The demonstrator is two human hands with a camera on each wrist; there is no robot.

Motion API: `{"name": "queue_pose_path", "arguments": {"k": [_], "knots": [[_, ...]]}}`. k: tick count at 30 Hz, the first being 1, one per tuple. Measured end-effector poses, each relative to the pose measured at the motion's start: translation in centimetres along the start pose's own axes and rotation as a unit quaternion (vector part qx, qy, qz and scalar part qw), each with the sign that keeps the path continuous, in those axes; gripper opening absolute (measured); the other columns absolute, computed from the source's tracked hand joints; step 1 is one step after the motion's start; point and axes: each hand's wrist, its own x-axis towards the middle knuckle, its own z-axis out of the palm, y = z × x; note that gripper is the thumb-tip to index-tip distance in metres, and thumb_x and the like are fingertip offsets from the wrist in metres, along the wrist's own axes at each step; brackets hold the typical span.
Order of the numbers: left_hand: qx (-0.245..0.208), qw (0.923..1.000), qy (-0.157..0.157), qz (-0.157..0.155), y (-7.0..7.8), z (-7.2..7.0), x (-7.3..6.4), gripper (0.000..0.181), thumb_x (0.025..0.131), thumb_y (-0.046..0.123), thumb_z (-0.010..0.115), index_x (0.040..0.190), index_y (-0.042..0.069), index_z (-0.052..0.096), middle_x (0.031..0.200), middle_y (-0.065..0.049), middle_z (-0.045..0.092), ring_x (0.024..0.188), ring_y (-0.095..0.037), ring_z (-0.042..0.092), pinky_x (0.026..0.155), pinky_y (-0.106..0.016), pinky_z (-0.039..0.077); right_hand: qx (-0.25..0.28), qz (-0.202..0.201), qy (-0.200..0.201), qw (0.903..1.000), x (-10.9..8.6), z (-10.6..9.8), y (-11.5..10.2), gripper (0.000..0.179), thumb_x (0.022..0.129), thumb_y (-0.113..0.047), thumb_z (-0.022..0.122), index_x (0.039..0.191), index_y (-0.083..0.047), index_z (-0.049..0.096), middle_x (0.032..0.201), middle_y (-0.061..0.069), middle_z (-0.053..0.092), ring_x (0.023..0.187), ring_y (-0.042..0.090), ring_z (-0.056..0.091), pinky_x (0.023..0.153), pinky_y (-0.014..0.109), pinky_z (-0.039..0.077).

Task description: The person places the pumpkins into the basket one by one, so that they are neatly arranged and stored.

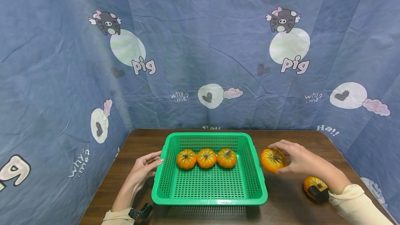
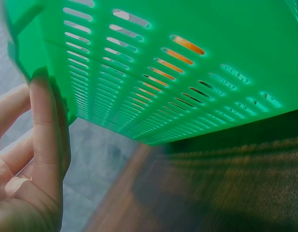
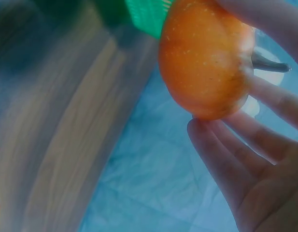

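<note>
A small orange pumpkin [image 1: 273, 160] is held in my right hand [image 1: 293, 157], fingers and thumb spread around its sides. It is lifted just outside the right rim of a green plastic basket [image 1: 209, 202]. In the right wrist view the pumpkin [image 3: 206, 60] shows its smooth side and a dark stem. My left hand [image 1: 144, 169] touches the basket's left rim with fairly straight fingertips. In the left wrist view those fingers [image 2: 44, 135] lie against the slotted wall's edge. Inside the basket, three pumpkins [image 1: 206, 158] stand in a row along the back.
Another pumpkin [image 1: 315, 185] sits on the brown wooden table [image 1: 290, 200] under my right forearm, partly hidden by a black wrist device [image 1: 318, 194]. Blue printed fabric [image 1: 200, 44] hangs behind the table and along its sides.
</note>
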Motion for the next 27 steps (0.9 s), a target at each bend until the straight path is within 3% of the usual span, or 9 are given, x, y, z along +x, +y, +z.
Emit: {"name": "queue_pose_path", "arguments": {"k": [12, 27], "knots": [[-0.003, 1.0000, 0.003, -0.004, 0.0, 0.1, 0.0, 0.058, 0.099, 0.016, 0.071, 0.150, -0.003, 0.049, 0.105, 0.006, 0.071, 0.086, -0.006, 0.071, 0.071, -0.027, 0.064, 0.016, 0.007, -0.031, 0.9994, 2.5, 0.4, -1.6, 0.067, 0.068, -0.030, 0.095, 0.128, -0.017, 0.069, 0.115, -0.010, 0.066, 0.098, 0.007, 0.062, 0.081, 0.029, 0.056], [0.003, 1.0000, 0.000, -0.004, 0.1, 0.0, 0.0, 0.059, 0.100, 0.017, 0.070, 0.151, -0.002, 0.049, 0.106, 0.006, 0.070, 0.088, -0.007, 0.072, 0.073, -0.029, 0.065, 0.027, 0.013, -0.080, 0.9963, 4.9, 1.3, -3.7, 0.064, 0.074, -0.035, 0.093, 0.131, -0.023, 0.067, 0.119, -0.011, 0.063, 0.101, 0.008, 0.061, 0.085, 0.032, 0.056]]}}
